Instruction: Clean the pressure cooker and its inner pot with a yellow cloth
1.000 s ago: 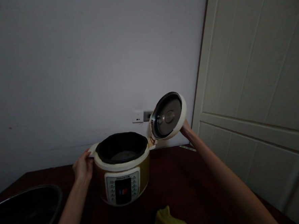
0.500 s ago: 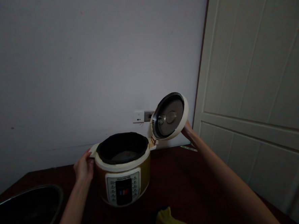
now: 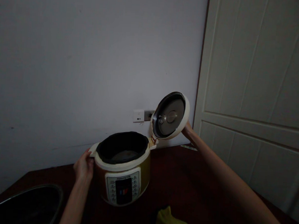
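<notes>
As Little Shifts, We Hold Things Open

Though very little has changed over the last second, the raised lid [image 3: 173, 115] of our cooker [image 3: 122, 168] seems to lean a touch further to the right; the view has drifted slightly too, so we trust that difference only lightly. As we read it, this means a steady, open pose: the inner pot [image 3: 124, 142] stays uncovered, and neither of our hands has left its place.

Our left hand [image 3: 84, 167] grips the side handle [image 3: 93, 149], with fingers curled below it. Our right hand [image 3: 187, 129] touches the outer side of the lid near its lower right edge; its fingers are hidden behind the shell, so we cannot tell whether they grasp it or merely brace it.

The cooker thus lies between our hands, just beside the left one, while the right sits higher, beyond the lid and apart from the body. It stands upright on the dark red worktop [image 3: 178, 181], its control panel [image 3: 124, 188] facing us and the hinge [image 3: 152, 142] on its right. Nearer us, a yellow-green cloth [image 3: 171, 223] lies crumpled to the right, and a dark basin [image 3: 32, 203], partly out of view, sits left of our left forearm.
</notes>
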`<control>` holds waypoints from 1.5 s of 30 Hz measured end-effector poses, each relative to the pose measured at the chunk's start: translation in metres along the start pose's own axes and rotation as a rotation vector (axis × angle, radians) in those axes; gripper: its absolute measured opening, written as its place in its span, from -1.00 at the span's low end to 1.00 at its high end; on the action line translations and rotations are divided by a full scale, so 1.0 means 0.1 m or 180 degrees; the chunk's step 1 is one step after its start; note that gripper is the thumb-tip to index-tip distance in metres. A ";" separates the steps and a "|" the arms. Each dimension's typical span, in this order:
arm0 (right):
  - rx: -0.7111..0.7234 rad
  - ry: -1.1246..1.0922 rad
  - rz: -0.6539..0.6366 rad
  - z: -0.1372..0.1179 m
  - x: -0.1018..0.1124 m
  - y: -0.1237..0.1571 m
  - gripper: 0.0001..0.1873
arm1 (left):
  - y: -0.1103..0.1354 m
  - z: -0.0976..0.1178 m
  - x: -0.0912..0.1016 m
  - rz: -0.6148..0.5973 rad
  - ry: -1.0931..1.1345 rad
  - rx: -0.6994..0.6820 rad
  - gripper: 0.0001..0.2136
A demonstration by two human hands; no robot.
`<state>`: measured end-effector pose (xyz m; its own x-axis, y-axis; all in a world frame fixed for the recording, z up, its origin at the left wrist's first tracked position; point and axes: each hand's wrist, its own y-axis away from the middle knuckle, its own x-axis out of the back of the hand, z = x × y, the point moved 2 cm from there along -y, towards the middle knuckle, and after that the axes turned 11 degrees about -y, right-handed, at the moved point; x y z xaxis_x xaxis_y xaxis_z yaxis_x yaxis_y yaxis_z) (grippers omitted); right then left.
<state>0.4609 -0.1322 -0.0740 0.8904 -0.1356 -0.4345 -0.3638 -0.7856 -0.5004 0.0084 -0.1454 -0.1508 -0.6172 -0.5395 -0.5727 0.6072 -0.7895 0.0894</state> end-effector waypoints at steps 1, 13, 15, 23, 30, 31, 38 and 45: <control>-0.0002 0.0007 0.0002 0.00 0.00 0.00 -0.67 | 0.00 0.00 0.00 0.0002 -0.0010 0.0005 -0.83; -0.0073 0.0098 0.0072 0.04 0.04 -0.02 -0.66 | 0.04 0.01 -0.01 0.0022 -0.0087 0.0041 -0.80; -0.0081 0.0108 0.0079 0.04 0.05 -0.01 -0.67 | 0.03 0.01 0.00 0.0036 -0.0072 0.0060 -0.81; -0.0109 0.0162 0.0118 0.08 0.10 -0.04 -0.68 | 0.01 0.00 0.01 -0.0042 -0.0144 0.0040 -0.81; -0.0183 0.0190 0.0171 0.12 0.12 -0.07 -0.66 | -0.01 -0.01 0.03 -0.0005 -0.0149 0.0023 -0.81; -0.0202 0.0191 0.0171 0.12 0.12 -0.07 -0.65 | -0.01 -0.01 0.03 -0.0016 -0.0150 0.0015 -0.81; -0.0378 0.0184 0.0130 0.12 0.21 -0.03 -0.59 | 0.02 0.01 0.01 -0.0068 -0.0093 0.0020 -0.82; -0.0593 0.0177 0.0219 0.04 0.37 0.11 -0.58 | 0.04 0.03 0.00 -0.0060 -0.0102 0.0047 -0.82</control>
<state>0.4886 -0.1433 -0.0981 0.8808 -0.2220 -0.4183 -0.3721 -0.8708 -0.3214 0.0097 -0.1494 -0.1483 -0.6444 -0.5333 -0.5480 0.5879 -0.8038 0.0910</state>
